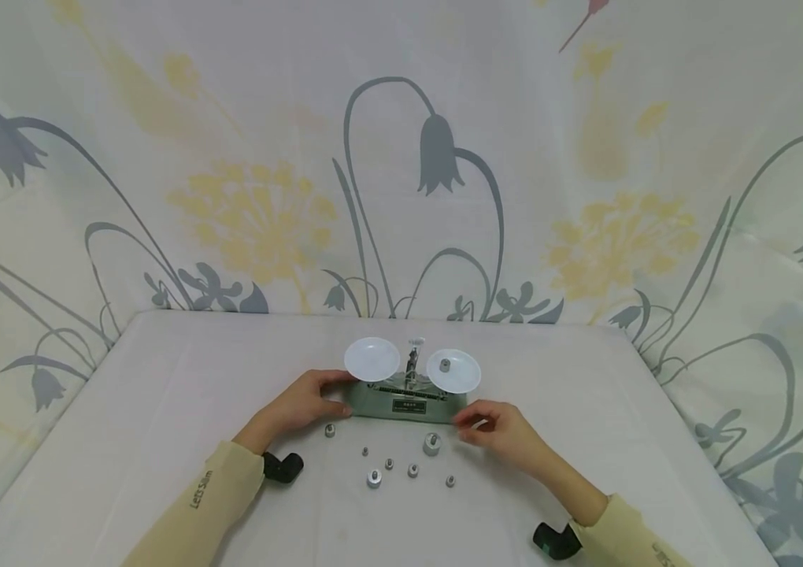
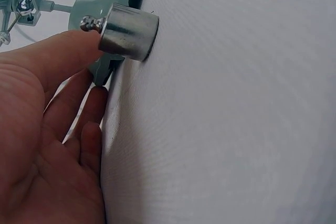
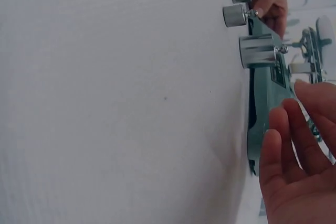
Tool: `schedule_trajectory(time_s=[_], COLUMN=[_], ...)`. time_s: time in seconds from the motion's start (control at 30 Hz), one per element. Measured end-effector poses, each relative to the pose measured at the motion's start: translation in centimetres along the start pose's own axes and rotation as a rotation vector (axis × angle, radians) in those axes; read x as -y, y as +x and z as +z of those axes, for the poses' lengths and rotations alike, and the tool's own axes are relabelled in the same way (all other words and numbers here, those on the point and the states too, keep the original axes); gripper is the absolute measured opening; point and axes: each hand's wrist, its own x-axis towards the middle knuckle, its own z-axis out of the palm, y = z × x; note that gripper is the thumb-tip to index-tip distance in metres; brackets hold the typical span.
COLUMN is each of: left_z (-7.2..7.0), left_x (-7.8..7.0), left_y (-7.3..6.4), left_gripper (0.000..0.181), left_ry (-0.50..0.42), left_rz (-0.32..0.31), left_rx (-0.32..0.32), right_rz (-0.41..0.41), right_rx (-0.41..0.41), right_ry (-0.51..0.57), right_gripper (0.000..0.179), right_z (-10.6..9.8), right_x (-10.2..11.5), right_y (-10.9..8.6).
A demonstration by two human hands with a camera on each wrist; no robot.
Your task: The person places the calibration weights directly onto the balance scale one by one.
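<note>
A green balance scale (image 1: 408, 405) with two white pans stands on the white-covered table. A small metal weight (image 1: 445, 365) sits in its right pan; the left pan (image 1: 371, 360) holds nothing. My left hand (image 1: 307, 400) grips the left end of the base, thumb at the front and fingers around the end. Beside the right end is my right hand (image 1: 504, 431), its fingers loosely bent and the fingertips at the base corner. A silver knobbed weight (image 2: 129, 32) stands in front of the left thumb in the left wrist view.
Several metal weights are spread in front of the scale, the largest weight (image 1: 432, 444) near its right half and another weight (image 1: 374, 478) closer to me. A flower-printed curtain (image 1: 401, 197) hangs behind the table (image 1: 182, 370). Black wrist devices (image 1: 283, 468) show at both sleeves.
</note>
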Motion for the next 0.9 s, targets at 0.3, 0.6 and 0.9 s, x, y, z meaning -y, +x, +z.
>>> schedule_trajectory(time_s=[0.3, 0.6, 0.9], left_z=[0.1, 0.0, 0.0], left_x=[-0.2, -0.1, 0.4], left_y=[0.2, 0.2, 0.4], left_gripper=[0.058, 0.057, 0.056], left_ry=[0.001, -0.013, 0.004], left_rz=[-0.009, -0.007, 0.000], left_rx=[0.002, 0.006, 0.008], right_rz=[-0.044, 0.000, 0.019], right_rx=[0.048, 0.099, 0.115], right_ry=[0.013, -0.008, -0.012], right_gripper=[0.024, 0.025, 0.028], right_z=[1.5, 2.3, 2.8], right_x=[0.3, 0.5, 0.7], right_y=[0.3, 0.7, 0.8])
